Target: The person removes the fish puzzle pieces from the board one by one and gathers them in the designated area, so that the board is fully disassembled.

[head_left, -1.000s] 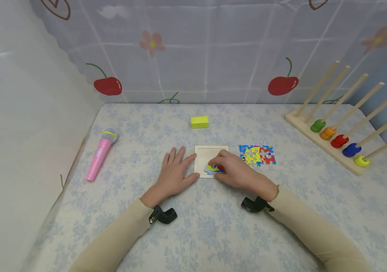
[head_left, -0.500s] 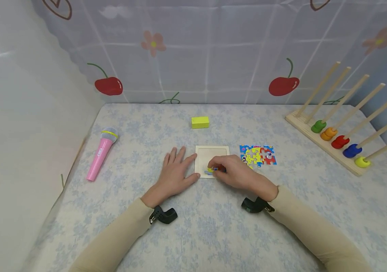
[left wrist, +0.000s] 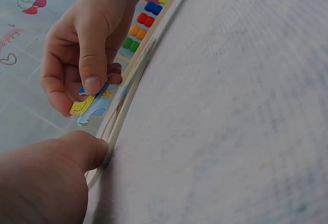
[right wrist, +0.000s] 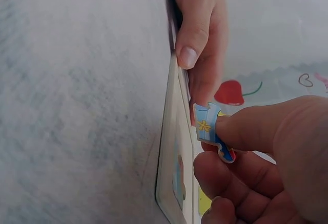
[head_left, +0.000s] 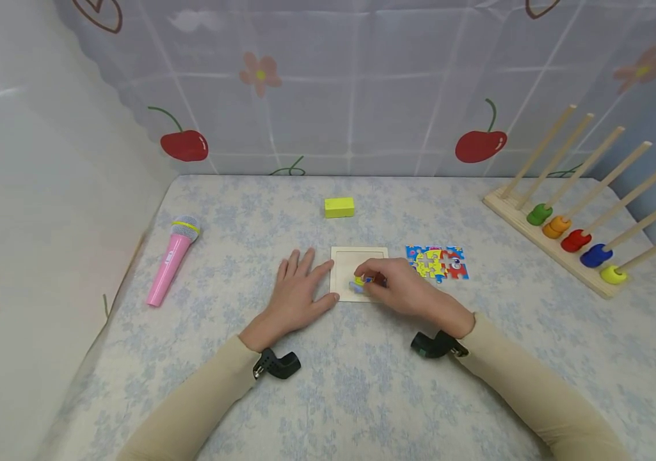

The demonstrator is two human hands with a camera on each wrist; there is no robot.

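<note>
A shallow light-wood puzzle tray (head_left: 342,264) lies on the table between the hands. My left hand (head_left: 296,298) rests beside it with fingers spread, forefinger and thumb at its left rim. My right hand (head_left: 399,286) is over the tray's lower right part. Its thumb and fingers pinch a jigsaw puzzle piece (right wrist: 206,123), light blue with a yellow starfish; yellow and dark blue parts show behind the thumb. In the left wrist view this piece (left wrist: 100,105) is tilted up over the tray. Another puzzle piece (right wrist: 179,178) lies in the tray, mostly hidden from the head view.
Right of the tray lies a partly joined jigsaw puzzle (head_left: 432,262) in yellow, red and blue. A yellow block (head_left: 339,207) stands behind the tray. A pink toy microphone (head_left: 170,262) is at the left, and a pegged wooden stand (head_left: 558,246) with coloured beads at the right.
The right hand has raised the pinched puzzle piece from lying flat in the tray to a tilted position. The left hand has stayed in place.
</note>
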